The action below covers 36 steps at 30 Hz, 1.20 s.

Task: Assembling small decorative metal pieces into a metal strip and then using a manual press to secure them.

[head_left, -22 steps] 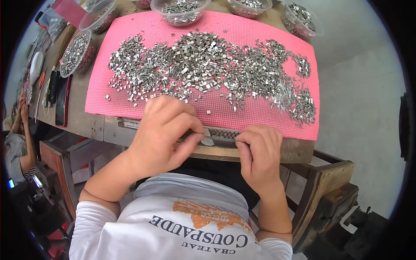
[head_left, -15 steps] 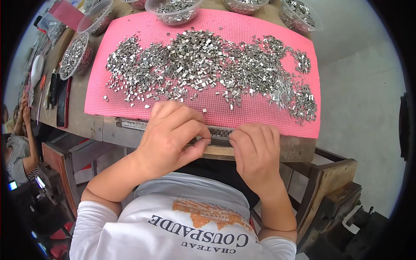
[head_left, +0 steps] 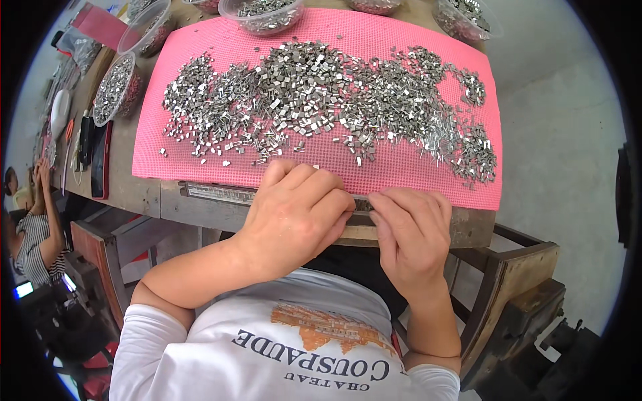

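Note:
A long narrow metal strip with a slot (head_left: pixel 221 192) lies along the table's front edge. Over it, my left hand (head_left: pixel 291 217) is closed, fingertips and thumb together at the strip; anything between them is hidden. Just right of it, my right hand (head_left: pixel 416 234) is closed too, its thumb and fingertips at the strip's right part. Whatever it pinches is too small to make out. Beyond both hands, many small silver metal pieces (head_left: pixel 301 87), some with thin wire legs, lie heaped and scattered across a pink mesh mat (head_left: pixel 401 175).
Clear plastic bowls of metal pieces stand along the far side, including one bowl (head_left: pixel 115 87) at the left. Near it lie a dark red-edged phone (head_left: pixel 100 160), a white handheld object (head_left: pixel 60 110) and tools. Another person's striped top (head_left: pixel 39 250) shows far left.
My left hand has shifted right along the strip, its fingertips now nearer my right hand. My right hand has moved slightly right. The whole view has shifted a little.

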Available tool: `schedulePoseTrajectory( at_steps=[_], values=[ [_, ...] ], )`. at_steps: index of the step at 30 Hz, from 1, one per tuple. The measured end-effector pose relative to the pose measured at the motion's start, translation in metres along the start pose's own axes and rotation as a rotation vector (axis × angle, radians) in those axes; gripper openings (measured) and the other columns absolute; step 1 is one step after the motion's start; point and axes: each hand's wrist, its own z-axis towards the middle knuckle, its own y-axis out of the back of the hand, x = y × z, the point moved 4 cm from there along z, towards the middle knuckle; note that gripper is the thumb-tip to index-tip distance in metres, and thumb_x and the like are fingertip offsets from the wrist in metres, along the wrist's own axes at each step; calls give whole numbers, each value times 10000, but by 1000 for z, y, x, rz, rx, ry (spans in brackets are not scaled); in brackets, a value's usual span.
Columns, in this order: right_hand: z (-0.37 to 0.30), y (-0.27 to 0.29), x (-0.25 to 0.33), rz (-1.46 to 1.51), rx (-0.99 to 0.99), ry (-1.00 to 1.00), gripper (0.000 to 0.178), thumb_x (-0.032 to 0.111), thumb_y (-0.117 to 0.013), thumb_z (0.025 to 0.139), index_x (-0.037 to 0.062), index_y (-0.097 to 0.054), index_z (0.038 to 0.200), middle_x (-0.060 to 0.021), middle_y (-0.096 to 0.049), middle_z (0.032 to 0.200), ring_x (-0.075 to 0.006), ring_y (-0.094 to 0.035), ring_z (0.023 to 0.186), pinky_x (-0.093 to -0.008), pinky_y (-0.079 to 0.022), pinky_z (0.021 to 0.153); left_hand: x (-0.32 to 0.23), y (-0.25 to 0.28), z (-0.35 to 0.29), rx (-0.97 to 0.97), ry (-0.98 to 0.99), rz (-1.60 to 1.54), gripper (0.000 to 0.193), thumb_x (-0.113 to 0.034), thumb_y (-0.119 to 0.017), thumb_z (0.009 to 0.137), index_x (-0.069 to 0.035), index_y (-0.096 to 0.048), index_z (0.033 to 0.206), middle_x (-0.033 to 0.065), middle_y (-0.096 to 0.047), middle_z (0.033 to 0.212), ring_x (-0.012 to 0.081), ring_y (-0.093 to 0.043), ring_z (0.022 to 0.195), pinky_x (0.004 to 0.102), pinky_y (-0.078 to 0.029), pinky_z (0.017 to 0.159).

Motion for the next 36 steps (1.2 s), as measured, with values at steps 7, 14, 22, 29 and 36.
schedulePoseTrajectory(
  at_steps=[7,14,22,29,36],
  values=[
    [-3,0,-5,10,-27,-46,310,-8,-762,790,44,-725,1094,-87,-716,1015,-270,-672,916,-401,-456,841,-2,3,1,36,6,33,154,-132,-769,766,-131,-674,887,3,-591,905,203,-585,843,369,-411,825],
    [-7,-2,-7,24,-38,-52,327,-4,-765,786,47,-723,1107,-84,-720,1017,-273,-673,927,-402,-461,852,6,1,-5,-48,104,-88,166,-125,-830,736,-158,-759,883,-26,-670,925,178,-625,827,350,-422,794],
    [-6,-2,-6,62,-22,-77,327,36,-776,789,50,-725,1112,-75,-705,1018,-273,-662,941,-414,-450,873,9,3,-4,-36,174,-161,234,-133,-859,711,-157,-775,928,-32,-690,921,188,-640,834,352,-440,779],
    [3,-15,1,87,-14,-145,312,108,-798,781,61,-726,1080,-62,-679,1001,-273,-631,938,-432,-427,884,25,26,-8,-75,195,-377,485,-80,-908,664,-57,-749,1121,95,-733,1017,253,-687,945,352,-536,864],
    [6,-15,2,71,8,-182,319,44,-788,740,67,-724,1051,-74,-660,979,-303,-602,949,-440,-430,897,85,85,-56,-384,391,-199,403,-37,-863,758,-16,-730,1138,95,-708,1096,210,-650,1037,330,-507,902]
  ],
)
